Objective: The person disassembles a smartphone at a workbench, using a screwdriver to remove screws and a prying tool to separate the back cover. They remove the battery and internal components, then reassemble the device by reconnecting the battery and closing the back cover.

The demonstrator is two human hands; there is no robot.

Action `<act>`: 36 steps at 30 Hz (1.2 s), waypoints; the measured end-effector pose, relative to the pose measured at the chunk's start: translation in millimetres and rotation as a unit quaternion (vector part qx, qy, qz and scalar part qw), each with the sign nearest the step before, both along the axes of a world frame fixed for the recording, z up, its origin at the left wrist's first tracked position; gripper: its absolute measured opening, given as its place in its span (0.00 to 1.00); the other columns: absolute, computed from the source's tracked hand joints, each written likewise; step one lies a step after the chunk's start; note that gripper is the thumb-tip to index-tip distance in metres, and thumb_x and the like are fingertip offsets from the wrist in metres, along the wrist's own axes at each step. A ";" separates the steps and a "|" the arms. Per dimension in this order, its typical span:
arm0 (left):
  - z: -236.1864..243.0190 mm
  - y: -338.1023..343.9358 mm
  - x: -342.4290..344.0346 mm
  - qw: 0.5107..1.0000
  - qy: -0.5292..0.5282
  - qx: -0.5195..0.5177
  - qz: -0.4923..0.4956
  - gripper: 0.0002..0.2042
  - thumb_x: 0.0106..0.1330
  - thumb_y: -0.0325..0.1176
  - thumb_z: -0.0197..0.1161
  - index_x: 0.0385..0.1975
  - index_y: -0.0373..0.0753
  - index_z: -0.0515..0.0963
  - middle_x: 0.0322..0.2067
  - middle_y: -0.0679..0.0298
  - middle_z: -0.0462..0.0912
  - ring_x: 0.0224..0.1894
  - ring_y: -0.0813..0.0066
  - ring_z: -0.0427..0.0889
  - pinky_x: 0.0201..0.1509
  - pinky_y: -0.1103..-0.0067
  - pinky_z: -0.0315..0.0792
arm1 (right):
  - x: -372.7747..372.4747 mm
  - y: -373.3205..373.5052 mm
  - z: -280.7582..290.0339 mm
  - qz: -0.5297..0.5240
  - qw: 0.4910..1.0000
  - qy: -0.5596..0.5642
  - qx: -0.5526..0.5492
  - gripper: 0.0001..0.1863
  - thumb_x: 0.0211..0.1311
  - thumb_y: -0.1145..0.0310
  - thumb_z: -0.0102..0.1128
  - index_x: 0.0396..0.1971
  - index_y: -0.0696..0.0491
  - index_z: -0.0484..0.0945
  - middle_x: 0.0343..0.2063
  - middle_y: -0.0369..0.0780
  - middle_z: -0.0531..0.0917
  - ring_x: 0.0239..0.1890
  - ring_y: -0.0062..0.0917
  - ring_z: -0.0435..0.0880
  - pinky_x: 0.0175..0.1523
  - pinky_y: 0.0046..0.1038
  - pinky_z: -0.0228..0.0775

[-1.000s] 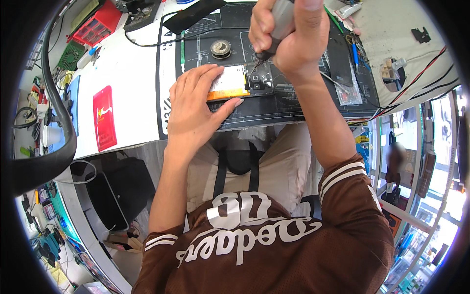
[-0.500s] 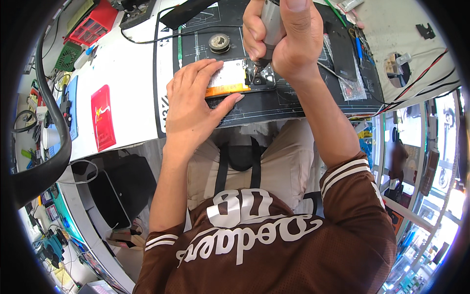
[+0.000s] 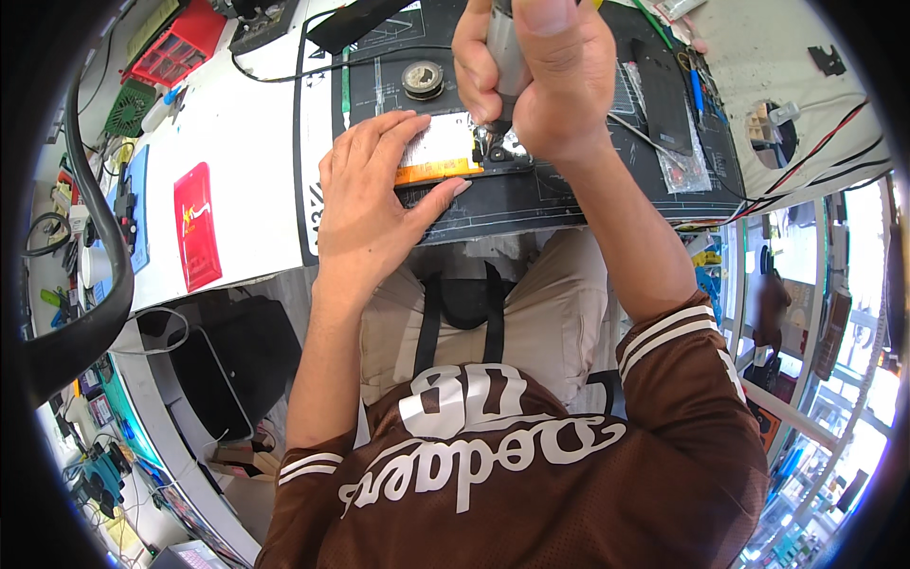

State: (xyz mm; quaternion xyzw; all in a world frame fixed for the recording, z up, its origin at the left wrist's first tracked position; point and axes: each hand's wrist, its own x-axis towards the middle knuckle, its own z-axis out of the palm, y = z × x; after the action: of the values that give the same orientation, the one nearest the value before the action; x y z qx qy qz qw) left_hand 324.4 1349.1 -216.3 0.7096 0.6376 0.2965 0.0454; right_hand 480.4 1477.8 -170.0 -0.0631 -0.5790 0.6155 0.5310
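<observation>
An opened phone point(image 3: 512, 159) lies lengthwise on the dark work mat, its inside facing up. It has a white battery-like block point(image 3: 445, 140) with an orange strip along the near edge. My left hand point(image 3: 372, 204) steadies the phone's left end, fingers over the far side and thumb at the near edge. Wrapped around a grey, thick-handled screwdriver point(image 3: 509, 52), my right hand point(image 3: 559, 95) holds it upright above the phone's right end. The driver's dark tip points down at the black parts there; whether it touches a screw cannot be made out.
A solder wire spool point(image 3: 423, 80) stands beyond the phone, with a black cable behind it. Right of my right hand lie a dark flat panel point(image 3: 661, 104) and a clear plastic bag point(image 3: 684, 175). A red packet point(image 3: 197, 228) is on the white table at left.
My right hand and the screwdriver have shifted slightly left, with the tip still over the phone's right end. My left hand keeps its place on the phone.
</observation>
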 end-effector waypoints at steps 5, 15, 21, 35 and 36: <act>-0.3 0.2 0.0 1.000 -0.006 0.001 -0.003 0.32 0.59 0.47 0.82 0.61 0.42 0.81 0.61 0.62 0.81 0.67 0.59 0.76 0.73 0.62 0.63 | 1.6 4.3 -0.7 0.045 0.999 0.011 0.024 0.34 0.77 0.40 0.62 0.57 0.60 0.70 0.24 0.37 0.77 0.18 0.14 0.72 0.24 0.18 0.65; -2.1 -0.1 0.0 1.000 0.001 0.007 0.000 0.32 0.59 0.47 0.83 0.62 0.42 0.81 0.61 0.62 0.81 0.67 0.59 0.76 0.74 0.62 0.63 | 17.0 -12.2 31.3 0.039 0.993 0.048 -0.102 0.37 0.77 0.34 0.55 0.56 0.58 0.69 0.21 0.39 0.76 0.14 0.19 0.71 0.21 0.21 0.66; -1.8 0.4 0.2 1.000 0.003 0.002 0.001 0.32 0.58 0.47 0.83 0.62 0.43 0.80 0.62 0.63 0.80 0.66 0.60 0.76 0.74 0.62 0.63 | 15.5 0.3 6.9 0.056 0.998 0.013 -0.021 0.36 0.77 0.36 0.57 0.56 0.60 0.71 0.22 0.39 0.77 0.15 0.18 0.72 0.22 0.21 0.66; -1.0 -0.9 1.3 1.000 -0.011 -0.007 0.003 0.31 0.58 0.42 0.83 0.62 0.45 0.81 0.63 0.65 0.80 0.66 0.60 0.74 0.72 0.64 0.63 | 10.9 -6.2 3.5 0.072 0.997 0.008 -0.002 0.34 0.76 0.40 0.63 0.55 0.60 0.71 0.21 0.37 0.76 0.16 0.14 0.70 0.23 0.17 0.63; -0.4 -1.2 1.4 1.000 -0.011 -0.007 0.004 0.31 0.58 0.42 0.83 0.62 0.45 0.81 0.63 0.65 0.80 0.66 0.60 0.74 0.72 0.64 0.63 | 11.7 -5.5 5.7 0.082 0.997 0.002 0.000 0.34 0.76 0.41 0.63 0.55 0.60 0.71 0.20 0.37 0.76 0.16 0.14 0.70 0.24 0.17 0.63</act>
State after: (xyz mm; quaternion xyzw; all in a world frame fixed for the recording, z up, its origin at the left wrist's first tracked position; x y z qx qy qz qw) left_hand 325.8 1348.0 -216.7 0.7036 0.6419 0.2997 0.0560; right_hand 492.2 1472.3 -164.3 -0.0138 -0.5808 0.6574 0.4799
